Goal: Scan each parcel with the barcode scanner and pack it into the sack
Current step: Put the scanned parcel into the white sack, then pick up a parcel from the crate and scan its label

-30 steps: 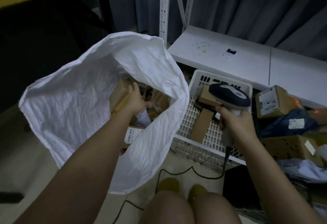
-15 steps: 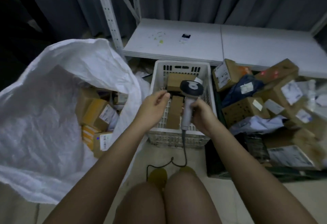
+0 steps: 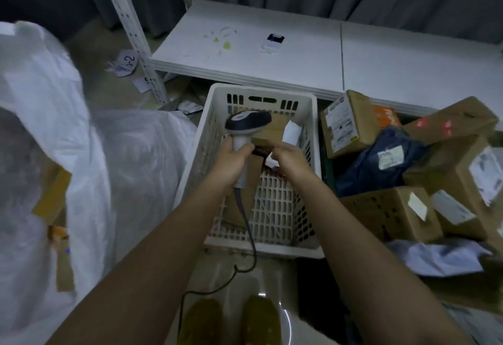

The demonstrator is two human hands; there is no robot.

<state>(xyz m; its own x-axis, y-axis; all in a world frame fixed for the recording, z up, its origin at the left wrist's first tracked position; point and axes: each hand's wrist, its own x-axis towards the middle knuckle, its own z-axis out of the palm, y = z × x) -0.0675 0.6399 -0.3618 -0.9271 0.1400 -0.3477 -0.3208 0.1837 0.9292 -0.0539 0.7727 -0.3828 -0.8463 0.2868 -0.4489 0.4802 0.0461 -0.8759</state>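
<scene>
My left hand (image 3: 234, 154) grips the handle of the barcode scanner (image 3: 247, 122), whose dark head points into the white plastic basket (image 3: 261, 91). My right hand (image 3: 289, 157) is down in the basket, fingers curled round the near edge of a small brown parcel (image 3: 272, 129) with a white label. A second flat brown parcel (image 3: 245, 197) lies on the basket floor under the scanner. To the left, the white woven sack (image 3: 89, 159) stands open, and cardboard parcels (image 3: 51, 195) show inside it.
A heap of cardboard boxes (image 3: 345, 124) and a dark blue mailer bag (image 3: 381, 159) lies right of the basket. A low white shelf (image 3: 272, 56) and a metal rack post (image 3: 130, 31) stand behind. The scanner cable (image 3: 246, 225) trails to the floor by my feet.
My left hand came out of the sack and took over the scanner from my right hand. The right hand moved into the basket onto a parcel. The view swung right.
</scene>
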